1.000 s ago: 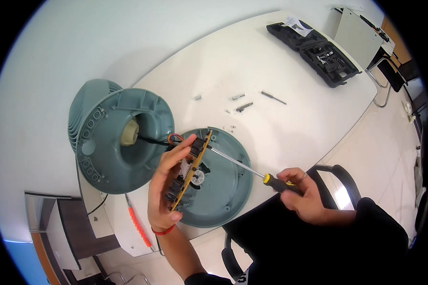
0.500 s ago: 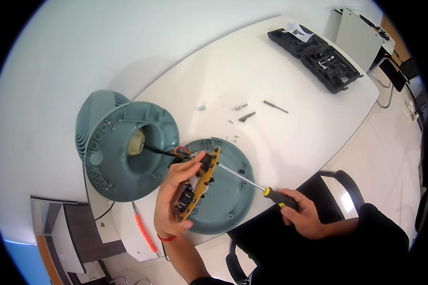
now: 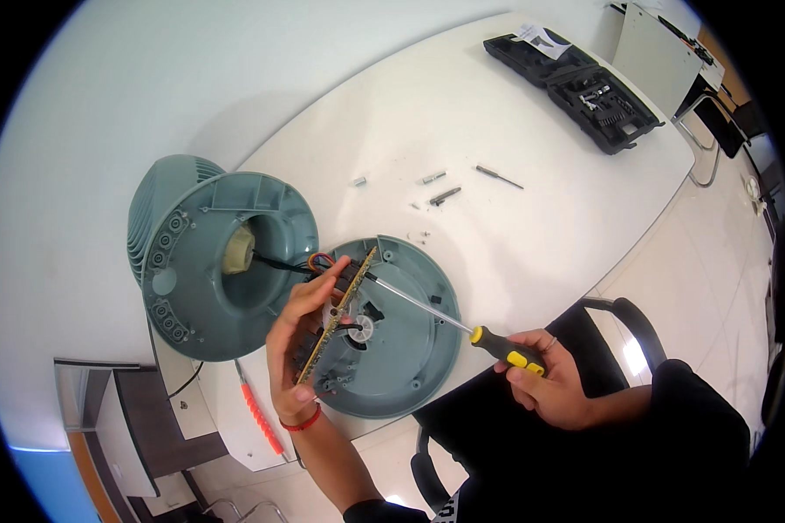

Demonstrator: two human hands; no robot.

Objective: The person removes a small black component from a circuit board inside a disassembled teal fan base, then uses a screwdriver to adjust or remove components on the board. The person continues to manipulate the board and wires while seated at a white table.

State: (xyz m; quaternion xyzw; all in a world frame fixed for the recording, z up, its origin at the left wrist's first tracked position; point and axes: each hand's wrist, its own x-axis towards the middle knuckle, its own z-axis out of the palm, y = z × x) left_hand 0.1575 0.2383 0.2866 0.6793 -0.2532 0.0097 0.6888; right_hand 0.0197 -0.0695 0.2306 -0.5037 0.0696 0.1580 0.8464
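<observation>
My left hand [image 3: 298, 336] grips a yellow circuit board [image 3: 338, 314] on edge, with black components facing the palm, above the round grey-green base [image 3: 394, 379]. Wires run from the board to the grey-green housing [image 3: 276, 200] at the left, which has a pale inner part [image 3: 237, 248]. My right hand [image 3: 545, 392] is closed round the black-and-yellow handle of a screwdriver [image 3: 423, 306]. Its shaft reaches the board's upper end; whether the tip touches there I cannot tell.
A white table [image 3: 567, 209] holds an open black tool case [image 3: 602, 109], small bits [image 3: 445, 196], loose screws [image 3: 423, 236] and an orange-handled tool [image 3: 260, 414]. A black chair [image 3: 628, 336] stands by the near edge. Another desk [image 3: 658, 61] is at the back right.
The board has turned more edge-on in my left hand. The screwdriver handle has rotated, showing more yellow, and my right fingers have shifted on it. The view has also moved slightly.
</observation>
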